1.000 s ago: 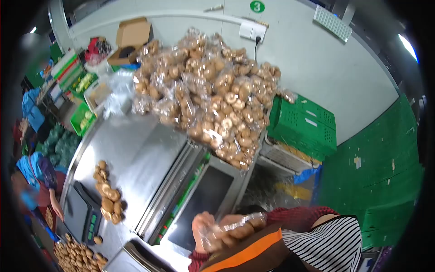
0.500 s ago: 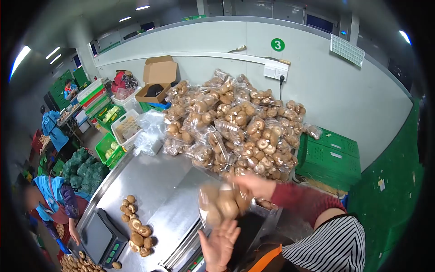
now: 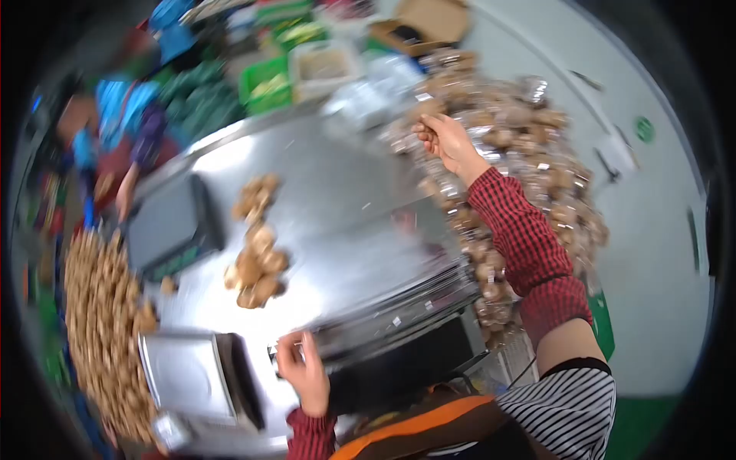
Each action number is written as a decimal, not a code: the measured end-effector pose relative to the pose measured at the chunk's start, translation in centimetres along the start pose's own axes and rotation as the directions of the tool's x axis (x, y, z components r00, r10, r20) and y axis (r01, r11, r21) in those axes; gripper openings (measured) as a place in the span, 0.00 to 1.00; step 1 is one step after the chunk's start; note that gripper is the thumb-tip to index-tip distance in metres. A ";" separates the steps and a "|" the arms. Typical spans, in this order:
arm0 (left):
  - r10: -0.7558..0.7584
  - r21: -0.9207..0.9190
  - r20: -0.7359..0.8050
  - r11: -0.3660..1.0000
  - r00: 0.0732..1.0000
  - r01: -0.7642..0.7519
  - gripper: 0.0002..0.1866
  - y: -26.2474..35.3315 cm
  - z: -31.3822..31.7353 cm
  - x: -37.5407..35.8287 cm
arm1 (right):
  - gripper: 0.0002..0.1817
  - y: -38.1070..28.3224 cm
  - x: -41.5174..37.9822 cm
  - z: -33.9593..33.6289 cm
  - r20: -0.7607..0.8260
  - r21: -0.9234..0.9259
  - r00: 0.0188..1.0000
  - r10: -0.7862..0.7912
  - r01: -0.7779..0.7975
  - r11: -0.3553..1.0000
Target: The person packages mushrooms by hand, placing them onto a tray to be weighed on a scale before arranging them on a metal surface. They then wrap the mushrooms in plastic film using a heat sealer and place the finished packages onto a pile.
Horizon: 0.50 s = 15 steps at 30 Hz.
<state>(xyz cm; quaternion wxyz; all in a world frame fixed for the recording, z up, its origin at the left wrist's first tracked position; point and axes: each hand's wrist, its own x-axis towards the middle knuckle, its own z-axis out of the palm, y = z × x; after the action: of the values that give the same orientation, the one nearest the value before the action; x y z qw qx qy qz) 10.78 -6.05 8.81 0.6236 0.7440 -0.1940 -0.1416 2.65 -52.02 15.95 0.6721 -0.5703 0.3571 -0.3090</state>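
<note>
My right hand is stretched out over the near-left side of a heap of bagged mushrooms. Its fingers are curled together against a brown bag of mushrooms; blur hides whether they grip it. My left hand is low in the view, at the left end of a dark machine set along the table edge. Thumb and fingers are bent but apart, with nothing visible between them. A small cluster of loose mushrooms lies on the metal table, ahead of my left hand.
A dark scale stands at the table's left, with a metal-topped device nearer me. Many mushrooms lie beyond them. A co-worker in blue reaches toward the scale. Clear plastic bags and crates are at the back.
The view has swung left and down. My right hand has carried a bag of mushrooms from near my left hand out to the heap. My left hand has turned and its fingers have bent.
</note>
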 end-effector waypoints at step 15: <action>0.308 0.381 0.293 0.831 0.905 -0.406 0.57 -1.3 0.7 12.7 | 0.23 12.9 -8.4 20.7 0.761 -0.385 0.585 -0.280 0.755 0.530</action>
<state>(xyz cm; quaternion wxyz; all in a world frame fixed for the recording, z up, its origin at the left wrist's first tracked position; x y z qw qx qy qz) 21.87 -12.44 7.80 0.4324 0.7936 -0.4244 -0.0562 15.36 -31.78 6.28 0.3549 -0.9229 0.0023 -0.1494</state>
